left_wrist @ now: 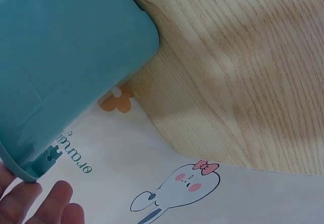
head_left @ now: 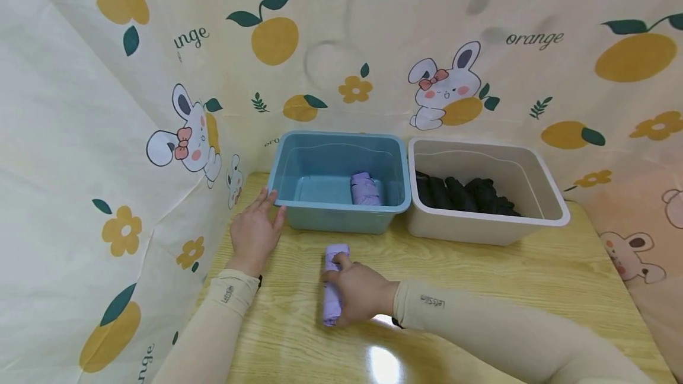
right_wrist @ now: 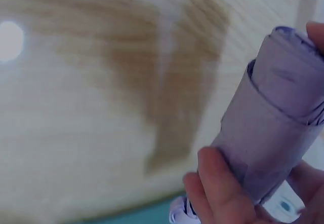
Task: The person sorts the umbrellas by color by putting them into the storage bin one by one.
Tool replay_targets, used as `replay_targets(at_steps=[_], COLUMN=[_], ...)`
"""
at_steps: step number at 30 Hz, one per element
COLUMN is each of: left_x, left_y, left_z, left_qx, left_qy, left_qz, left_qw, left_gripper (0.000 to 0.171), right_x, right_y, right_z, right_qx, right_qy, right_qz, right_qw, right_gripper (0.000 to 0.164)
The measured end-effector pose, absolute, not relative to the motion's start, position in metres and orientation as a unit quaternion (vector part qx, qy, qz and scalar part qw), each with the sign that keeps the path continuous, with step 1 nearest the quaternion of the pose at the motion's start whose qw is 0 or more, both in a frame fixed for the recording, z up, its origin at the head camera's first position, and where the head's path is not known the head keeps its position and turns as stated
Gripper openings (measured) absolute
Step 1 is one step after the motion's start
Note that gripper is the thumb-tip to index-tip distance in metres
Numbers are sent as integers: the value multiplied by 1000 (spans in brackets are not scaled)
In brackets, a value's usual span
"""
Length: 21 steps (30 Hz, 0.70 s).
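My right hand (head_left: pixel 363 292) grips a rolled-up purple bundle (head_left: pixel 332 301) in front of the blue bin. In the right wrist view, fingers and thumb wrap around this layered purple roll (right_wrist: pixel 273 117); whether it touches the table, I cannot tell. Fairly straight fingers of my left hand (head_left: pixel 257 230) touch the front left corner of the blue bin (head_left: pixel 341 218). The left wrist view has those fingertips (left_wrist: pixel 20 198) at the rim of the bin's blue wall (left_wrist: pixel 71 46). Inside that bin lies another purple roll (head_left: pixel 365 189), towards its right side.
A beige bin (head_left: pixel 480 230) stands right of the blue one, with several dark rolled bundles (head_left: pixel 464 194) inside. Both bins sit on a wood-grain table (head_left: pixel 288 336). A printed sheet (head_left: pixel 331 93) with rabbits and oranges covers the walls behind and at the sides.
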<state>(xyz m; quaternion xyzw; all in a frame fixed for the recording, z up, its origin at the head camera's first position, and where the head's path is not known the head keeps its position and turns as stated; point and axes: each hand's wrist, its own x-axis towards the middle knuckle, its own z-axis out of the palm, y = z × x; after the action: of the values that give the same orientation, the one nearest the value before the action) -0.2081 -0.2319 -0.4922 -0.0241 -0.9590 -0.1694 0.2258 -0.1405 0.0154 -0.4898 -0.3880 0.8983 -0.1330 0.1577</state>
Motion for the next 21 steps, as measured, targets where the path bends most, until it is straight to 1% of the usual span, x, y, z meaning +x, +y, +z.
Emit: replay_targets(at_steps=[7,10,17,21], left_x=[-208,-208,-208,-207], left_y=[-231,-230,-231,-231], left_z=[-491,-491,-493,-492], left_qx=[-24,-23,-19,-16], left_qy=[-960,-961,-965,-966], left_qz=[-167,-164,-162,-162], left_qw=[225,221,205,200], left_gripper=[46,46,47,47], right_x=[-141,-141,-153,-164], right_y=[49,60,78,83], right_z=[-421,-394,-347,-328], right_qx=[-407,-418,-432,-410], right_qy=[870,861,872,887], right_qz=[-169,-181,-158,-136], right_qw=[220,226,170,163], right_gripper=[77,76,77,78])
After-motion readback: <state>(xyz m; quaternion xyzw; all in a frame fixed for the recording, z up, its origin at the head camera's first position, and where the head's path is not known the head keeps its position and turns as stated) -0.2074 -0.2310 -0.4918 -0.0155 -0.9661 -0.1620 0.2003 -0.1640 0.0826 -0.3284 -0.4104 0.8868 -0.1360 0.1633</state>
